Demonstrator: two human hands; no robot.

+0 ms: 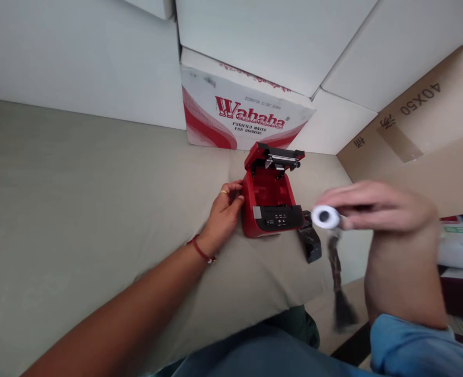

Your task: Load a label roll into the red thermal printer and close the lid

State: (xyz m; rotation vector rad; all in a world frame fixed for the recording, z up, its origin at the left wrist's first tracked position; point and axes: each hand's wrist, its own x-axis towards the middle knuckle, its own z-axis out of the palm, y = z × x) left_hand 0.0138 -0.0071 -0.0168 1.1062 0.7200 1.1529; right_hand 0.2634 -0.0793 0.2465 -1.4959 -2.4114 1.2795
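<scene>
Red printer (273, 195), between the left fingers (231, 187) and the right fingers (343, 198), lid (258, 152) raised. Left fingers slightly apart, resting against the printer's left wall, without a closed grip; gold-coloured ring (224, 191) on one, thin red cord bracelet (202, 250) at the wrist below. Beneath the left fingers and printer, a grey-beige fabric surface (98, 209), matte and softly creased.

Beyond the left fingers, toward the right, a white-and-red Wahaha carton (251, 112), flat-faced, with curved printed bands. Right of the left fingers, smooth red plastic walls, rounded at the near corners, around a hollow bay; under the lid, a straight metallic bar (282, 158); along the near edge, a dark control panel (280, 219) with small pale markings. Farther right, near the printer and left of the right fingers, a glossy black crumpled piece (311, 243).

Right fingers closed on a white roll (324, 217), round-ended with a dark centre; below them, a dark strip (337, 272), blurred. Beyond, brown cardboard box (416, 120), tape across its face.
</scene>
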